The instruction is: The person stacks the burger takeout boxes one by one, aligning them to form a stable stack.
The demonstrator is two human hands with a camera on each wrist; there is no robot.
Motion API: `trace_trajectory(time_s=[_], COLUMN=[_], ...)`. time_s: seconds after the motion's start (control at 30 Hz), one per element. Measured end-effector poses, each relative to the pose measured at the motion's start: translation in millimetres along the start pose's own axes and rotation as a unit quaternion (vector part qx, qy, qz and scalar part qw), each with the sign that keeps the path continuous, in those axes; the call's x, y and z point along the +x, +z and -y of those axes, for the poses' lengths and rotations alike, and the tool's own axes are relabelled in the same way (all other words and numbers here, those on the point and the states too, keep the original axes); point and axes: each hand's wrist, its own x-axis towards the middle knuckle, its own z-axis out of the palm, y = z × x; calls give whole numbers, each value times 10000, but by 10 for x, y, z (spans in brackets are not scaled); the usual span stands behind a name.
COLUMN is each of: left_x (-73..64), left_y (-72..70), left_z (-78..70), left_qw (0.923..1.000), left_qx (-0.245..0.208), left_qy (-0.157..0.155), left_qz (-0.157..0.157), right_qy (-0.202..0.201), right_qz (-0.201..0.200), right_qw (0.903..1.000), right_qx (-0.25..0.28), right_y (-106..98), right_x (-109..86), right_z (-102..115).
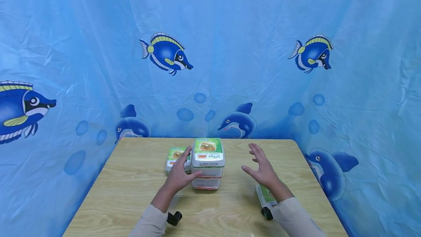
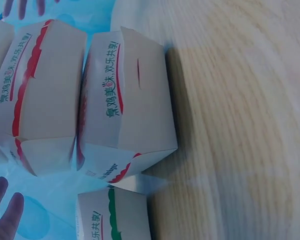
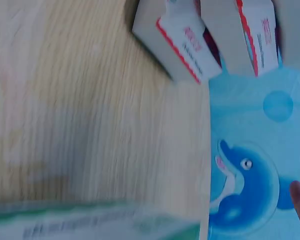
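Three burger boxes are stacked on the table; the top box [image 1: 208, 151] has a green lid with a burger picture. Below it, the middle box [image 2: 50, 90] and bottom box [image 2: 140, 100] show red wavy trim in the left wrist view. My left hand [image 1: 179, 175] is at the stack's left side, thumb stretched across its front in the head view, fingers extended. To the right of the stack and apart from it, my right hand [image 1: 263, 171] is raised with fingers spread and nothing held. Another green-lidded box [image 1: 268, 195] lies beneath my right wrist, partly hidden by it.
Behind my left hand, a single green-lidded box [image 1: 175, 154] sits left of the stack. The wooden table [image 1: 128, 182] is enclosed at the back and sides by a blue curtain [image 1: 210, 65] printed with fish and dolphins.
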Motion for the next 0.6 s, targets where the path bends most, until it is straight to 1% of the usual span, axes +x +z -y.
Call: trace_trajectory(time_s=[0.17, 0.37, 0.5, 0.6], left_x=[38, 72, 92, 101], left_y=[-38, -106, -124, -133], left_z=[0, 12, -23, -63], left_qw=[9998, 9986, 9978, 9977], left_qx=[153, 329, 421, 410], left_qy=[107, 369, 507, 545], left_qz=[-32, -183, -105, -59], right_qy=[15, 132, 363, 601], right_qz=[-91, -23, 83, 245], right_qw=[9998, 9995, 9981, 9959], right_qx=[-150, -278, -494, -627], right_y=[-166, -307, -387, -443], right_x=[-133, -360, -532, -649], right_z=[-139, -306, -422, -494])
